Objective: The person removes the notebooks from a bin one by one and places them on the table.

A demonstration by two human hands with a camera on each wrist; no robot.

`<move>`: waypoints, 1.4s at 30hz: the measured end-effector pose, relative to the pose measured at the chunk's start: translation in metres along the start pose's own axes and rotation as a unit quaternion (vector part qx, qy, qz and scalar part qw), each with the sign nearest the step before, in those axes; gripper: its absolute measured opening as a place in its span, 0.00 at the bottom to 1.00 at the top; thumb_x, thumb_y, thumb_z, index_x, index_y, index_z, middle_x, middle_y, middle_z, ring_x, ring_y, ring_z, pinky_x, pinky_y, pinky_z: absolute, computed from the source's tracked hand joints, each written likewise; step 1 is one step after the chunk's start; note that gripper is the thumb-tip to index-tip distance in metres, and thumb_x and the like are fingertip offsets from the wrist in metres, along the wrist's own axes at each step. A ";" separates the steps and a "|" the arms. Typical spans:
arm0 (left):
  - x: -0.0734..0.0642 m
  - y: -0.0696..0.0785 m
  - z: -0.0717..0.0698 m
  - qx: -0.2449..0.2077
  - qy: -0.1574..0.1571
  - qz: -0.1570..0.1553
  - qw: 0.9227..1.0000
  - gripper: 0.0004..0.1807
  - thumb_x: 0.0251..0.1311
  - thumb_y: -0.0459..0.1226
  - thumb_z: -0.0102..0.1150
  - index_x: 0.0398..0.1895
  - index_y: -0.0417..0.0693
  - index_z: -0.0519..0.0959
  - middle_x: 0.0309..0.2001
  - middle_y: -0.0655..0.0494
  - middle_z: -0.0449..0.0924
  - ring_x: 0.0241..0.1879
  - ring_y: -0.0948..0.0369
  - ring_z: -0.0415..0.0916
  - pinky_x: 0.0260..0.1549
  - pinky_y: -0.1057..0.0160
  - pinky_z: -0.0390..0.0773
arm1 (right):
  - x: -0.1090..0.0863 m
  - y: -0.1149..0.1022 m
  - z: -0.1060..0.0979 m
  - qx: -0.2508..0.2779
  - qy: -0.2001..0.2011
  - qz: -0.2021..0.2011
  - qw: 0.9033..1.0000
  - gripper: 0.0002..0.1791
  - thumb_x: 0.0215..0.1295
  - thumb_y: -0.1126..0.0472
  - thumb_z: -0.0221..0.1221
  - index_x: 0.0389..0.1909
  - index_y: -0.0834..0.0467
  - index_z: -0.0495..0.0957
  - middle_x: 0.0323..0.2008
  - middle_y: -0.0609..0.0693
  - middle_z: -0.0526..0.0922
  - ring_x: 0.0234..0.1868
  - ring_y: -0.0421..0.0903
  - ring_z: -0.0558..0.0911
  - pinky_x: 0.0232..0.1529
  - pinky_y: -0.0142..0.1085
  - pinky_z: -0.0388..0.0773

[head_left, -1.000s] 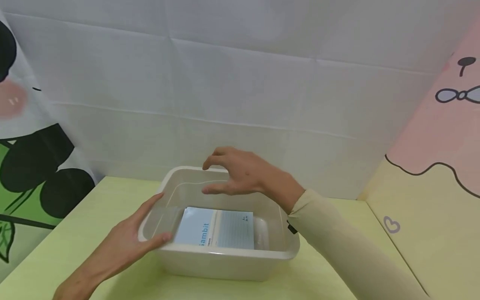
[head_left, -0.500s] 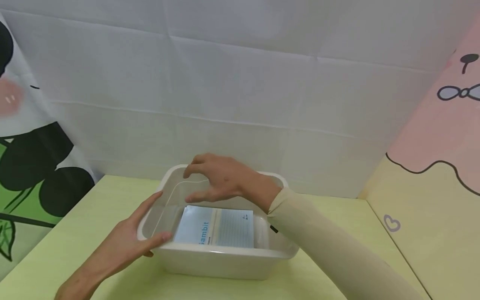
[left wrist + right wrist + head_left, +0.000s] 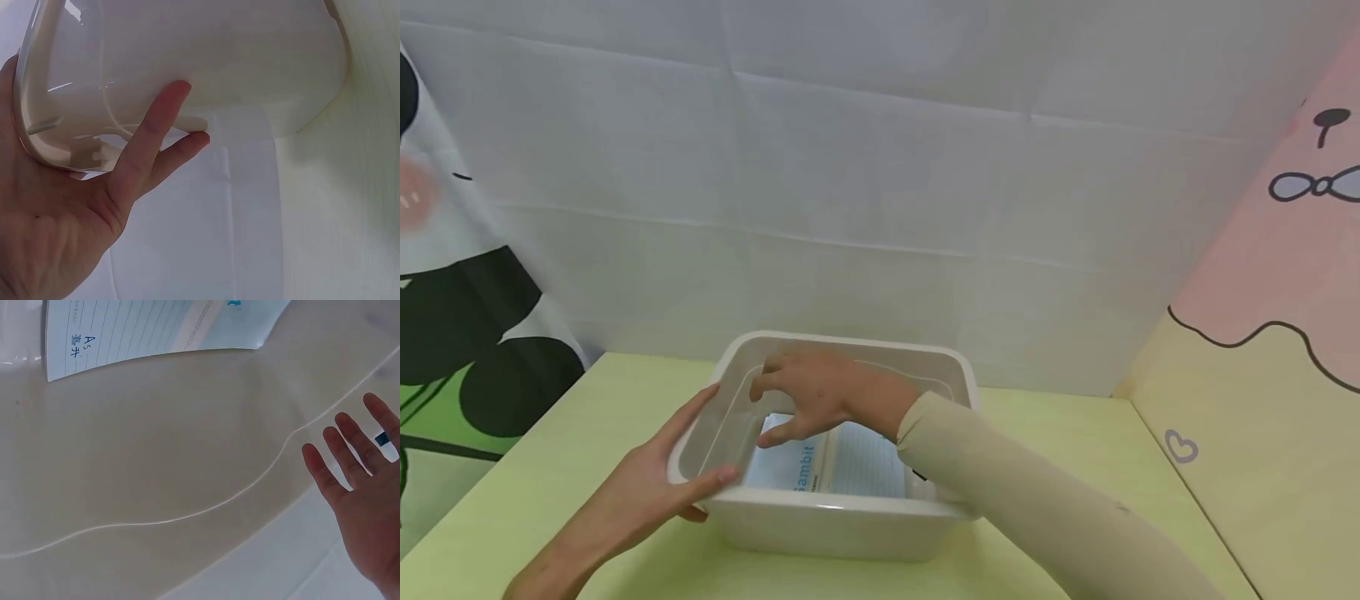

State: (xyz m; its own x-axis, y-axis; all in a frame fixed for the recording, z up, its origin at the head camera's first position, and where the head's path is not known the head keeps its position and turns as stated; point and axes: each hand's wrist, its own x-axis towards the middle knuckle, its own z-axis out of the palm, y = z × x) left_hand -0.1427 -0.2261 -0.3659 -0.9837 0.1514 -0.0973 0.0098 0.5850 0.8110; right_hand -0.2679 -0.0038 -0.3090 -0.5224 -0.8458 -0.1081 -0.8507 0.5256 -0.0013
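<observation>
An off-white plastic tub [image 3: 835, 529] stands on the table. My left hand [image 3: 640, 475] holds its left end, thumb over the near left corner of the rim. In the left wrist view, fingers [image 3: 147, 137] of that hand lie along the tub's outer wall. A light-blue notebook [image 3: 865, 467] with "ambit" lettering and a lined panel lies on the tub floor, partly covered by my right hand. The right hand [image 3: 820, 387] hangs over the notebook with fingers spread and slightly bent, nothing in them. In the right wrist view the notebook [image 3: 125, 337] lies apart from the fingers.
The pale yellow-green table [image 3: 1045, 450] ends at a white cloth backdrop [image 3: 880, 167] close behind the tub. A panda-print panel [image 3: 482, 333] rises at the left, and a pink and cream panel [image 3: 1262, 333] at the right.
My right hand has moved left and down, from above the tub's far rim to over the notebook. The left hand has kept its hold on the tub's left end.
</observation>
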 end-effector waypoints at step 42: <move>-0.002 -0.004 0.003 0.003 0.045 0.007 0.999 0.51 0.66 0.54 0.68 0.82 0.86 0.43 0.70 0.35 0.70 0.48 0.54 0.79 0.27 0.59 0.87 | 0.029 -0.022 0.081 -0.168 -0.123 -0.056 0.976 0.41 0.60 0.30 0.65 0.74 0.27 0.63 0.69 0.35 0.68 0.69 0.35 0.70 0.61 0.28 0.76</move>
State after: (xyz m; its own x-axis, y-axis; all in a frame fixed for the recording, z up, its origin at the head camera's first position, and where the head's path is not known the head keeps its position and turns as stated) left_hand -0.1400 -0.2263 -0.3704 -0.9956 0.0877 -0.0333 0.0247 0.5874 0.8089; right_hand -0.2594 -0.0328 -0.3931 -0.4300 -0.8272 -0.3617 -0.8945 0.3361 0.2947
